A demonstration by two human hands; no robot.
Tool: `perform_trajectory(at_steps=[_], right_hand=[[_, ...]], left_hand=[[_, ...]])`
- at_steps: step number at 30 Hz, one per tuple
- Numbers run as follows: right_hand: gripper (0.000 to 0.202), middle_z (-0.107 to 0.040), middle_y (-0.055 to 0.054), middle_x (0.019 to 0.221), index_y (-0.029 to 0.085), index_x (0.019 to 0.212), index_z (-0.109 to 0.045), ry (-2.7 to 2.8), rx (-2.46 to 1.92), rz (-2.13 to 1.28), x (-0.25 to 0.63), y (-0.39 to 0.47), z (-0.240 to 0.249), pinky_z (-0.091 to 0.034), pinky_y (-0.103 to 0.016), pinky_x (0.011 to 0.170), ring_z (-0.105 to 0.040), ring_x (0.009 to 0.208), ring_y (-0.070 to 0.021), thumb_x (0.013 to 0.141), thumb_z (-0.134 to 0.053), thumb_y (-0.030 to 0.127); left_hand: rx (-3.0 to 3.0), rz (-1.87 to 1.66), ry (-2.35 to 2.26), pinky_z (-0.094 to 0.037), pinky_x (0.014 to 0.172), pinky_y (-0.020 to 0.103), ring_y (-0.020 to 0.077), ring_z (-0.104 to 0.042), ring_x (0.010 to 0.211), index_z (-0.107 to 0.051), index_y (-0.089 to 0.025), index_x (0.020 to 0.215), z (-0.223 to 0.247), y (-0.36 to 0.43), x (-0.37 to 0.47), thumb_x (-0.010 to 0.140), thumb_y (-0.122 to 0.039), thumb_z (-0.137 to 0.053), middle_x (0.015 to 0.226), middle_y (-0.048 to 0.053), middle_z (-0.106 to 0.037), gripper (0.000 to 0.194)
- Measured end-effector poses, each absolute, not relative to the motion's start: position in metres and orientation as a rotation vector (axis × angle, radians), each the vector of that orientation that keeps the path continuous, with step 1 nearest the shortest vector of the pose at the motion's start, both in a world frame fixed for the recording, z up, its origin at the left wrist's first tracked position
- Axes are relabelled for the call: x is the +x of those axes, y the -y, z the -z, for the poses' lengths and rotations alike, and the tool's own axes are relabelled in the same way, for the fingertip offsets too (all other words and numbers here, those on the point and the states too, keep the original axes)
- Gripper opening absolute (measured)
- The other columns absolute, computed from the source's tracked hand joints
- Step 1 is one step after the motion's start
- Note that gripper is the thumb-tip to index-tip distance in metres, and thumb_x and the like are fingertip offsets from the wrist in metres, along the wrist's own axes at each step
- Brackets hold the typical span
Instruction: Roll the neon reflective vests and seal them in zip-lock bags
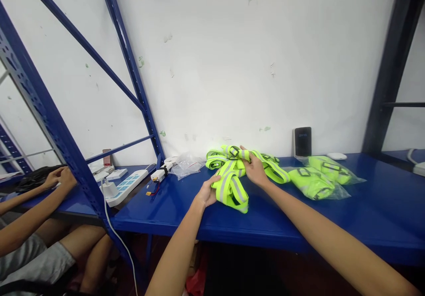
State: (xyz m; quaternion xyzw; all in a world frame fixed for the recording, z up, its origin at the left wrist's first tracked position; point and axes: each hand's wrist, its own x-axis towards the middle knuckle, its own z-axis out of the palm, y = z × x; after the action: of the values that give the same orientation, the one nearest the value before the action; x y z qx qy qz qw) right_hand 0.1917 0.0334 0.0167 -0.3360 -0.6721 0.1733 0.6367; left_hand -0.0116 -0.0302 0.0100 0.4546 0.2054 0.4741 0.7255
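A neon-yellow reflective strap with grey stripes hangs in loops between my hands, over the front part of the blue table. My left hand is closed around its near loops. Farther back, my right hand grips an upper part of the same strap material, close to a dark buckle. More loose neon straps lie behind and to the right of my hands, against the wall. Which loops belong to one piece I cannot tell. The fingertips are partly hidden by the straps.
Neon straps in clear bags lie at right, near a dark phone-like device and a white oval object. An empty-looking plastic bag, a white battery pack and a power strip are left. Beyond the blue post, another person's hands work.
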Motion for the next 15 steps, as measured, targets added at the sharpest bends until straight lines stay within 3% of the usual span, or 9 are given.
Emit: perform_trajectory(at_steps=[5, 8, 11, 15], right_hand=[[0.036, -0.070, -0.013, 0.104, 0.018, 0.114, -0.064, 1.601, -1.019, -0.238, 0.195, -0.040, -0.009, -0.043, -0.047, 0.094, -0.061, 0.098, -0.0324, 0.082, -0.048, 0.020], [0.044, -0.068, -0.010, 0.111, 0.021, 0.120, -0.061, 1.709, -0.896, -0.326, 0.191, -0.039, -0.006, -0.041, -0.044, 0.097, -0.060, 0.104, -0.0309, 0.078, -0.049, 0.016], [0.048, -0.066, -0.006, 0.118, 0.023, 0.122, -0.060, 1.835, -0.761, -0.415, 0.186, -0.033, -0.006, -0.041, -0.042, 0.097, -0.058, 0.107, -0.0288, 0.077, -0.048, 0.014], [0.046, -0.067, -0.004, 0.118, 0.023, 0.116, -0.064, 1.858, -0.742, -0.582, 0.181, -0.025, -0.010, -0.041, -0.041, 0.097, -0.058, 0.107, -0.0286, 0.074, -0.050, 0.014]], left_hand=[[1.074, -1.277, -0.462, -0.047, 0.094, 0.039, 0.0248, -0.066, 0.099, -0.035, -0.028, 0.144, -0.020, 0.054, -0.022, 0.073, -0.025, -0.066, 0.111, 0.005, -0.068, 0.078], [1.079, -1.479, -0.504, -0.050, 0.087, 0.037, 0.0222, -0.067, 0.092, -0.034, -0.035, 0.144, -0.042, 0.062, -0.027, 0.076, -0.032, -0.064, 0.101, 0.002, -0.070, 0.075], [1.156, -1.689, -0.394, -0.050, 0.090, 0.039, 0.0220, -0.063, 0.104, -0.033, -0.040, 0.143, -0.071, 0.058, -0.033, 0.083, -0.043, -0.056, 0.109, 0.002, -0.068, 0.065], [1.412, -1.782, -0.516, -0.046, 0.098, 0.042, 0.0252, -0.056, 0.118, -0.036, -0.034, 0.142, -0.095, 0.045, -0.040, 0.078, -0.038, -0.068, 0.120, 0.004, -0.063, 0.072]])
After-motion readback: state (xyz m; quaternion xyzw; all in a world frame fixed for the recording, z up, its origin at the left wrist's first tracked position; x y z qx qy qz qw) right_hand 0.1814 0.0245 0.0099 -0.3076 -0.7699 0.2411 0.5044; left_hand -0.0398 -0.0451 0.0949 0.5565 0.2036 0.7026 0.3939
